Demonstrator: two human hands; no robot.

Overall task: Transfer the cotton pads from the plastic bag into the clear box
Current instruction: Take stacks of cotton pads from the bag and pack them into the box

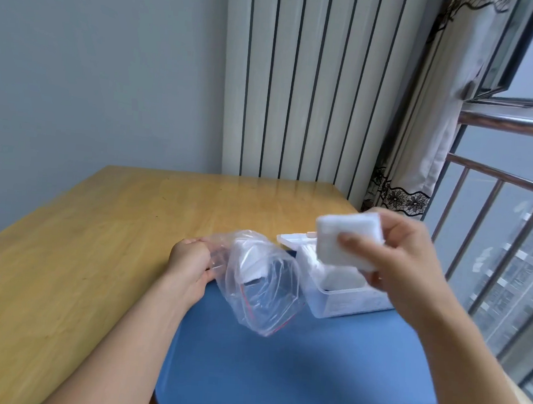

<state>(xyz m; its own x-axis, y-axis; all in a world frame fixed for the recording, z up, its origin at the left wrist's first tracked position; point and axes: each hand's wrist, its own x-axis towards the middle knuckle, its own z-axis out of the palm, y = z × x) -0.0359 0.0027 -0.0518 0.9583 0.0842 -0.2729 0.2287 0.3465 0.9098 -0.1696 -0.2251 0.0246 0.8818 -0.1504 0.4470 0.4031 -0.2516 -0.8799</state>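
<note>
Pinching a stack of cotton pads [346, 240] between thumb and fingers, the right hand [404, 263] is holding it in the air just above the open mouth of the clear box [347, 299]; this grip is closed around the stack, thumb on the near face and fingers wrapping behind. Judging from that position, the stack is being carried over for lowering into the box, which is sitting on the far right part of the blue mat [309, 374] with its white lid [294, 238] flipped back toward the far edge of the surface [96, 236], leaving the top clear for loading. White material is already showing inside the box, though how much is hard to tell.

The left hand [189, 269] is gripping the closed end of the plastic bag [262, 284], fingers curled around the bunched film, and is holding it tipped with its red-lined mouth facing the near edge, probably to keep it open and steady for reaching in. More white pads are visible inside the bag, so the transfer is looking only partly done. The bag is lying just left of the box, over the mat's far left corner.
</note>
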